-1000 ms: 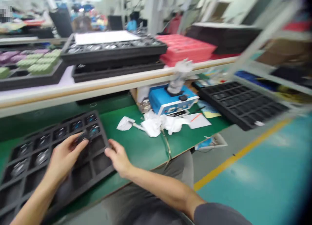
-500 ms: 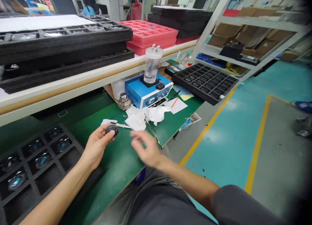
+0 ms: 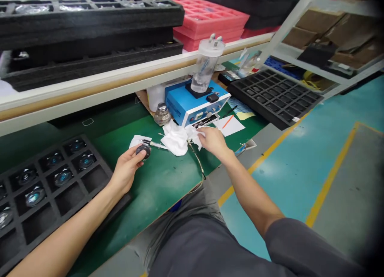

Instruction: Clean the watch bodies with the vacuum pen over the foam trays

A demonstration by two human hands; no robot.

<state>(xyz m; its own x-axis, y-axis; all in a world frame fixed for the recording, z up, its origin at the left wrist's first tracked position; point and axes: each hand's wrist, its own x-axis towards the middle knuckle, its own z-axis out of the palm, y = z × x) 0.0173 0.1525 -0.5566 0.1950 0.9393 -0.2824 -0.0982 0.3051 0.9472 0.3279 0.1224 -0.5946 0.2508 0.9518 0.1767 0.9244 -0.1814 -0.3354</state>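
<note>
The left hand (image 3: 126, 171) grasps a dark round part (image 3: 143, 151) in its fingertips, held up clear of the foam tray (image 3: 69, 198) — the right hand (image 3: 213, 141) presses a white cloth (image 3: 177, 139), its grip impossible to tell.

Black disc (image 3: 143, 151), white cloth (image 3: 176, 139), green mat (image 3: 162, 181)

Within the left hand (image 3: 127, 169), the fingers hide the underside of the round dark part (image 3: 143, 151), so the face turned to the palm cannot be seen. Just beyond the grip, the thin syringe-like tool (image 3: 153, 144) meets the white cloth (image 3: 177, 139), and its far end is hidden. Left of the grip, the black foam tray (image 3: 72, 197) runs off the picture's edge, and the glinting parts (image 3: 35, 196) in its pockets are too small to tell.
</note>
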